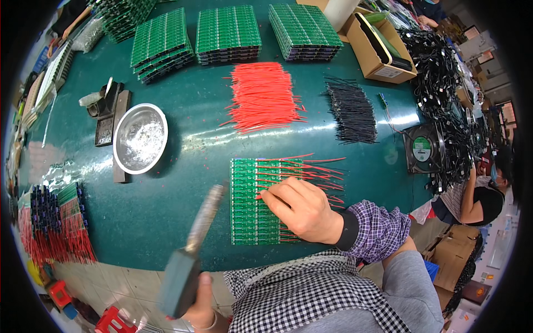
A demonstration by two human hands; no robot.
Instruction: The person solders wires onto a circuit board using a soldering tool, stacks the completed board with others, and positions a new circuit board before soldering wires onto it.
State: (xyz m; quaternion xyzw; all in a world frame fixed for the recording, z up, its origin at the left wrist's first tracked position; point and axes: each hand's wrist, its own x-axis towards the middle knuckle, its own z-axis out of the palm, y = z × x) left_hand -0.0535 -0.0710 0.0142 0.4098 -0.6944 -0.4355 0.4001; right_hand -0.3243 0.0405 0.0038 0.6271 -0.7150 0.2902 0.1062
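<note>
Green worktop (pixel 183 166) is seen from above. Near the front edge, a green circuit board panel (pixel 250 205) with red wires (pixel 311 169) soldered on is pressed by the right hand (pixel 302 211), fingers curled. A soldering iron (pixel 191 255) is gripped by the left hand (pixel 202 311).

Purple plaid oversleeve (pixel 377 228) w/ black cuff, grey sleeve, b&w checked apron, thin wrist bangle.

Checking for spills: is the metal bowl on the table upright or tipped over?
Upright: the metal bowl sits flat on the green table, rim upward, silvery bits inside.
</note>
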